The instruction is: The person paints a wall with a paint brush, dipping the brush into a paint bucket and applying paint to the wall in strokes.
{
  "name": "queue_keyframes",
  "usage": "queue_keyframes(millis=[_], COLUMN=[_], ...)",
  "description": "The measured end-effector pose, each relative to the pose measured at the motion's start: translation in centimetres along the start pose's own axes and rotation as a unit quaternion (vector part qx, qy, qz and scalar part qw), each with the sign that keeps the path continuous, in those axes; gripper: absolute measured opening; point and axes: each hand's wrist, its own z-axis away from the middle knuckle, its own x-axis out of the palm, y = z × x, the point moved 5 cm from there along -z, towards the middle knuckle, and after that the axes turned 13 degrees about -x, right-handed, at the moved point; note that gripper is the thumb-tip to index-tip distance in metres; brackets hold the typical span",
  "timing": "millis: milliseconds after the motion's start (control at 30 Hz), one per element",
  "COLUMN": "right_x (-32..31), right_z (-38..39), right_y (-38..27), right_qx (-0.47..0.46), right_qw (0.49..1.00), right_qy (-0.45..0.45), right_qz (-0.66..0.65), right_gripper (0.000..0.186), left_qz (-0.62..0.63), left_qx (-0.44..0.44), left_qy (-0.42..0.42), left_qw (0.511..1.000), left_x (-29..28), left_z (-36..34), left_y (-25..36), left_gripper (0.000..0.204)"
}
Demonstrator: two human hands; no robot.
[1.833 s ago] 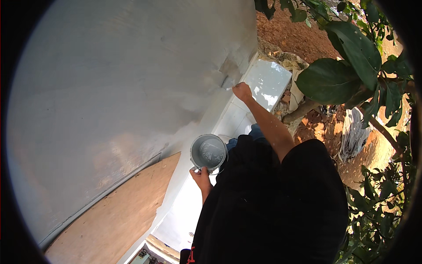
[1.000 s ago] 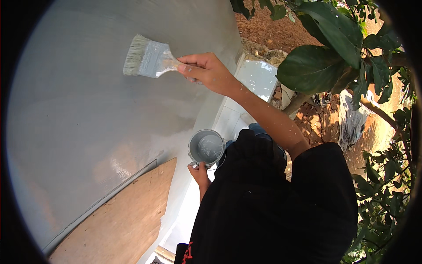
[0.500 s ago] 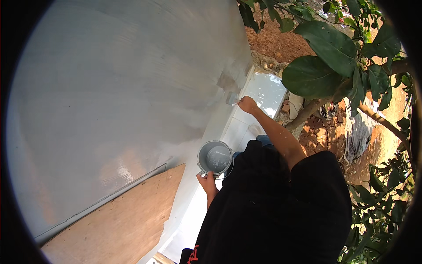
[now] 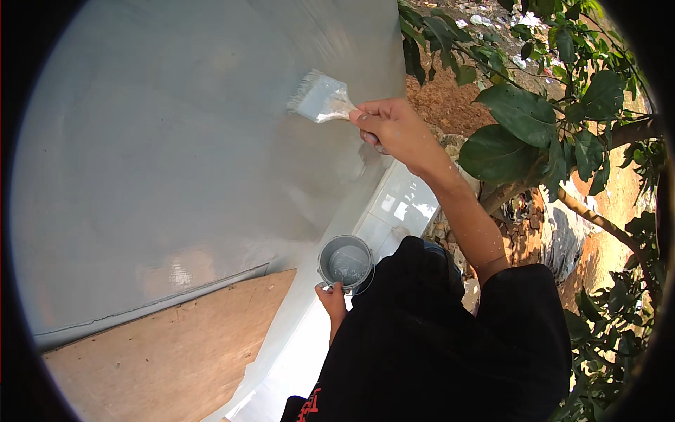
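Note:
My right hand is closed round the handle of a wide flat paintbrush. The brush's pale, paint-coated bristles point left and lie against or very close to the grey wall. Lower down, my left hand grips the rim of a small metal bucket with a thin wire handle. Grey paint lies inside it. The wall has a wet sheen in places and darker patches near its lower edge.
A brown wooden board adjoins the wall at lower left. White tiles run along the wall's foot. Leafy branches reach in from the right, close to my right arm. Beyond are reddish soil and rubble.
My right hand has lifted the paintbrush from the wall's lower edge, up and left to a higher part. The left hand still holds the bucket in nearly the same place.

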Motion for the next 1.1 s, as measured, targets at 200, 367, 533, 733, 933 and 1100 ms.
queue_keyframes(millis=[200, 367, 533, 733, 933, 1100], right_x=[2.2, 1.7, -1.9, -4.9, -2.2, -2.6], right_z=[-1.2, -3.9, 2.8, 3.4, -4.0, -3.6], right_y=[-8.1, 6.6, 29.0, 38.0, 17.2, -2.0], right_qx=[-0.166, -0.113, 0.113, 0.167, 0.108, 0.059], right_qw=[0.977, 0.975, 0.988, 0.932, 0.967, 0.992], right_qy=[-0.019, -0.028, 0.039, -0.014, -0.019, 0.006], right_qz=[-0.136, -0.188, -0.097, 0.321, 0.232, 0.114], right_gripper=[0.022, 0.022, 0.028, 0.031, 0.033, 0.025], left_qz=[0.013, 0.005, 0.026, -0.004, -0.005, 0.012], left_qx=[0.015, 0.008, 0.023, 0.013, 0.021, 0.035], left_qy=[-0.001, 0.001, 0.012, 0.019, 0.009, -0.019], left_qw=[1.000, 1.000, 0.999, 1.000, 1.000, 0.999], left_x=[-0.4, -0.3, -1.7, -2.5, -2.4, -0.5], left_z=[-0.5, 0.0, -0.6, -1.0, -1.9, -2.7], left_y=[-0.5, -0.2, -1.3, -2.0, -2.3, -1.4], left_gripper=[0.036, 0.035, 0.038, 0.039, 0.041, 0.040])
